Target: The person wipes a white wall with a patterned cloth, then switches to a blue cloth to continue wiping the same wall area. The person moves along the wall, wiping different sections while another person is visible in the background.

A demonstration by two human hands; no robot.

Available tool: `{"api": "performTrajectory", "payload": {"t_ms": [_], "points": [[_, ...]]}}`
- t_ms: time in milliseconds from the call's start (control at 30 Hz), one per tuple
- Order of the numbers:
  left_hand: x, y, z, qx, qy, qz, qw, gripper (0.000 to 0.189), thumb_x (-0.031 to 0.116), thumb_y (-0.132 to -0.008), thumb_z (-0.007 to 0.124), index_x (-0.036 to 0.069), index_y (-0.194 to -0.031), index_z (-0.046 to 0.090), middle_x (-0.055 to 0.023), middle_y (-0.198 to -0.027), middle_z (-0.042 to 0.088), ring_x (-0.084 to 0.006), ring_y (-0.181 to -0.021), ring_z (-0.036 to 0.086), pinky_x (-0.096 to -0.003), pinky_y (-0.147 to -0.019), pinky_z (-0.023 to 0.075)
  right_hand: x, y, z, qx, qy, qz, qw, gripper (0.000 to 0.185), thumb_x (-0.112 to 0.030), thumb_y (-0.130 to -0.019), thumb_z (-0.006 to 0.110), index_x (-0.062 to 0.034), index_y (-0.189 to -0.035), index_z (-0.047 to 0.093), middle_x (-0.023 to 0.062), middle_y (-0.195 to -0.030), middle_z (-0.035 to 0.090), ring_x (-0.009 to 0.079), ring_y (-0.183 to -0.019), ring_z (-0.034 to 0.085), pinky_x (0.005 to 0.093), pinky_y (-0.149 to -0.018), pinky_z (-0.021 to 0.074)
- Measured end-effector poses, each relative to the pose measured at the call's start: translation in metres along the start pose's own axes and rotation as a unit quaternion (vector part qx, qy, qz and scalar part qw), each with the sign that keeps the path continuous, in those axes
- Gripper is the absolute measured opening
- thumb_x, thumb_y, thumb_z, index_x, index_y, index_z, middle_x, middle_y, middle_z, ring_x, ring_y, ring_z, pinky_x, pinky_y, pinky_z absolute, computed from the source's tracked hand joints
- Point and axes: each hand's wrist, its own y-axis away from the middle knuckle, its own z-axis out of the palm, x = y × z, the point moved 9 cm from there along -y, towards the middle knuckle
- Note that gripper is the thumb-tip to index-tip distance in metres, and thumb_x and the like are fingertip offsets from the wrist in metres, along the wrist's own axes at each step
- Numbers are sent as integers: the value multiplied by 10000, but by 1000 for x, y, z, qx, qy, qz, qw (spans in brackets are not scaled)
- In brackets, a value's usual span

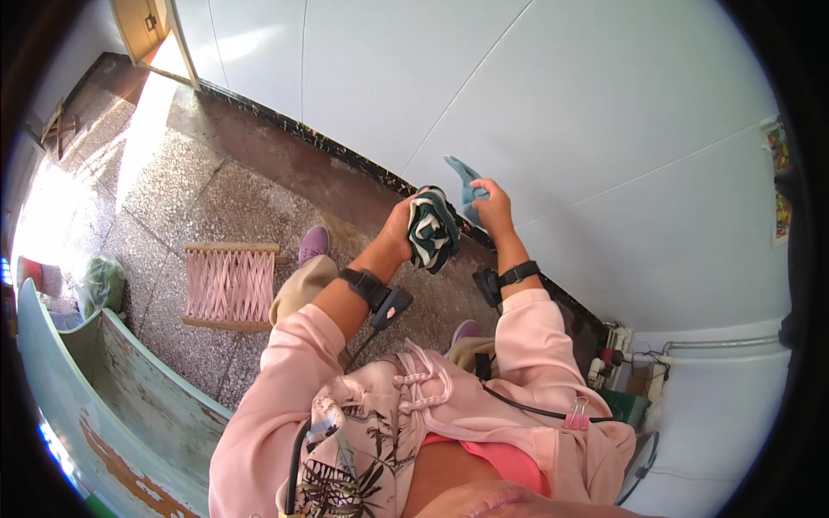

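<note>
My left hand [396, 228] grips a bunched dark green and white striped cloth [432, 233], its folds facing up. To its right, my right hand [495, 208] pinches a piece of blue-grey cloth [467, 188], perhaps a sock, between thumb and fingers. The narrow end of this cloth points up and away from me, in front of the pale wall. The two cloths are close together in the view. Folds and my fingers hide part of each one.
A folding stool [230, 286] with pink strap webbing stands on the speckled floor [194, 188]. At lower left is a worn pale-green wooden piece of furniture [149, 395]. The wall [363, 78] runs ahead and right, with pipes [719, 343] at lower right.
</note>
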Motion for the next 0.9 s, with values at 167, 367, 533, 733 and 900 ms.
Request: {"api": "performTrajectory", "payload": {"t_ms": [167,367,533,733,900], "points": [[-38,7,-1,29,-18,-59,998,262,303,-909,467,92,-904,623,-82,-838,658,-224,-737,641,-386,-693,551,22,62,30,-78,-300,195,931,256,-165,-841,519,-89,-1074,592,37,-1011,567,176,-915,525,314,-817,429],[-57,9,-8,-3,-11,-95,995,281,293,-912,442,77,-935,621,-97,-890,658,-235,-789,640,-398,-735,545,-17,89,27,-67,-300,148,940,513,-496,-940,393,-93,-1227,531,68,-1144,549,184,-1061,474,328,-944,367],[-49,4,-37,52,-34,-25,998,262,187,-918,402,48,-972,617,-103,-908,654,-235,-800,639,-374,-744,534,-71,95,13,-76,-38,41,996,623,-451,-913,498,-21,-1351,386,187,-1352,430,273,-1286,375,366,-1049,305],[-17,0,-47,82,-68,112,988,231,158,-888,486,33,-1054,587,-94,-971,641,-220,-840,640,-363,-745,540,-107,115,25,-67,5,-54,996,830,-373,-697,747,-11,-1342,371,226,-1335,401,361,-1274,370,408,-1038,328],[-5,17,-26,47,-155,140,977,374,302,-875,584,45,-1146,553,-77,-1089,611,-225,-979,600,-374,-858,502,-82,110,34,-19,-50,-14,998,671,-180,-675,738,-29,-1258,442,188,-1259,466,323,-1163,478,406,-961,394]]}}
